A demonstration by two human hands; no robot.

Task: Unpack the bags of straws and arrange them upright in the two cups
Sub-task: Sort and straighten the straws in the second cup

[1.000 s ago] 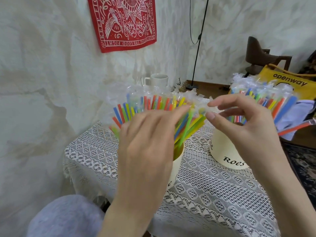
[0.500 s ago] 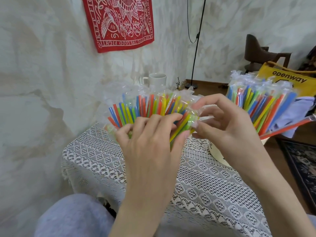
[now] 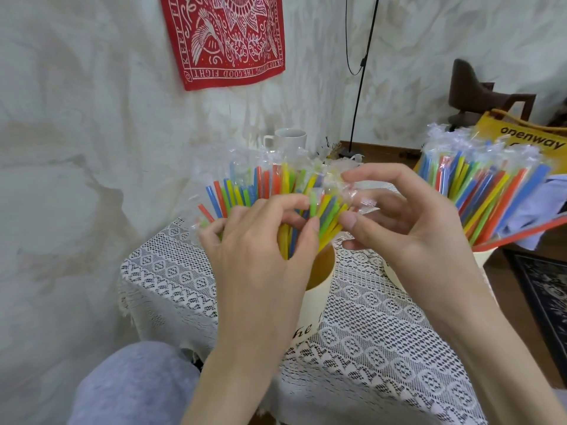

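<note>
A moment ago spread over them, the left hand [image 3: 260, 259] now bunches the wrapped coloured plastic straws [image 3: 270, 191] in the cream paper cup [image 3: 319, 280] beneath; the right hand [image 3: 408, 222] pinches one wrapper beside, so tidying continues.

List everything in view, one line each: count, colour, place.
near cup: one, cream, table centre, behind the hands
far cup: one, cream, table's right edge
wrapped straws: many, mixed colours, fanned in near cup
second straw bunch: many, mixed colours, in far cup
lace tablecloth: one, white, over table
mug: one, white, behind near cup
bandana: one, red, on wall
yellow bag: one, far right
chair: one, dark brown, right background
left hand: holds near-cup straws
right hand: pinches clear wrapper
</note>
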